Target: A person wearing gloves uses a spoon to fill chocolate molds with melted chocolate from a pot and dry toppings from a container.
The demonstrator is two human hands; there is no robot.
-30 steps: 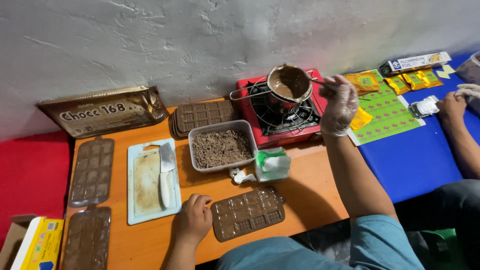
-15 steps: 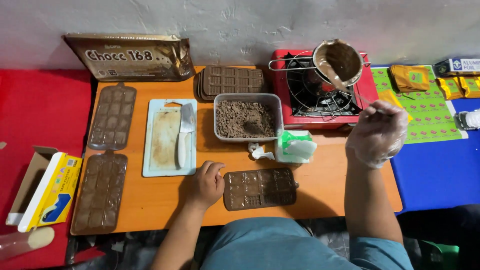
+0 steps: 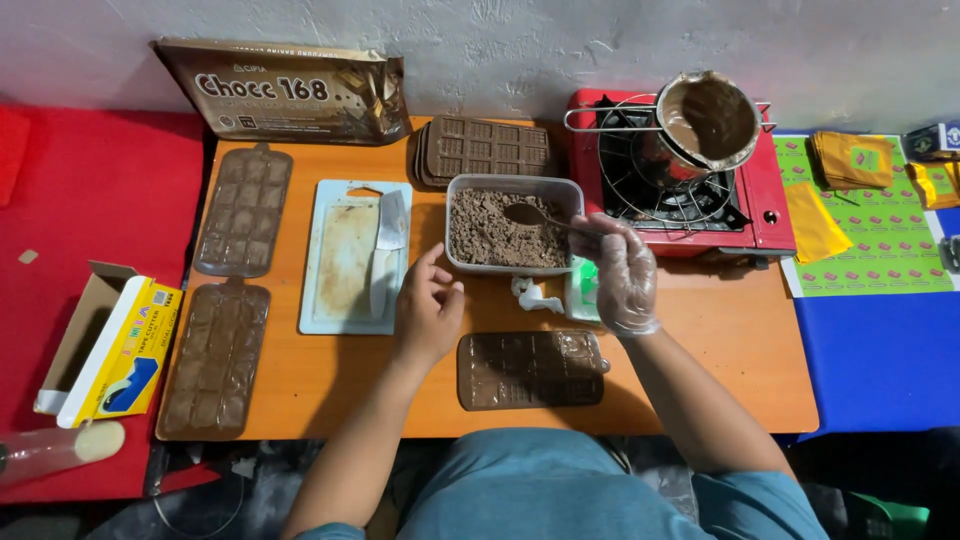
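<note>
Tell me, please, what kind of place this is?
Probably a small home chocolate-making workstation. A low orange wooden table holds brown plastic bar moulds filled with chocolate, a red portable gas stove carries a metal pot of melted chocolate, and a clear tub of brown crumbs stands beside it.

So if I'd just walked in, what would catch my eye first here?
Probably the right hand in a clear plastic glove, holding a metal spoon over the clear plastic tub of brown crumbs at the middle of the orange table. Behind it, a metal pot of melted chocolate sits on a red portable stove. The bare left hand rests beside a filled chocolate mould.
</note>
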